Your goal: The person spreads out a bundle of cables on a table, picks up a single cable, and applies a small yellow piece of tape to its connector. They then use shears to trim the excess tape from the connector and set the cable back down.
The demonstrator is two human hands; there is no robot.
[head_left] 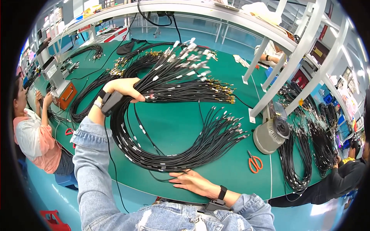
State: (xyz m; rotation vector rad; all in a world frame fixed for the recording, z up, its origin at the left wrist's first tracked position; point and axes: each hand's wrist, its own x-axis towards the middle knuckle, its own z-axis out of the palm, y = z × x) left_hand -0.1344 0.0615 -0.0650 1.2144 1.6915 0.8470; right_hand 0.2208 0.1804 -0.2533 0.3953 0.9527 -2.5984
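A thick bundle of black cables [169,161] curves in a C shape in front of me. My left hand [125,87] is wrapped round its upper part, and the white-labelled ends [185,63] fan out above, smeared by motion. Beneath those ends lies another cable bundle with brass-coloured tips [216,90]. My right hand [194,183] lies near the table's front edge, fingers stretched out, against the bottom of the curve beside a thin stray cable loop [156,178]. The lower cable ends [231,131] spread toward the right.
The green table [216,188] holds orange-handled scissors [255,163] and a round grey machine [271,134] at right. More cable bundles [296,158] lie beyond it. White posts [293,61] carry an overhead shelf. One person [40,134] sits at left, another [341,177] at right.
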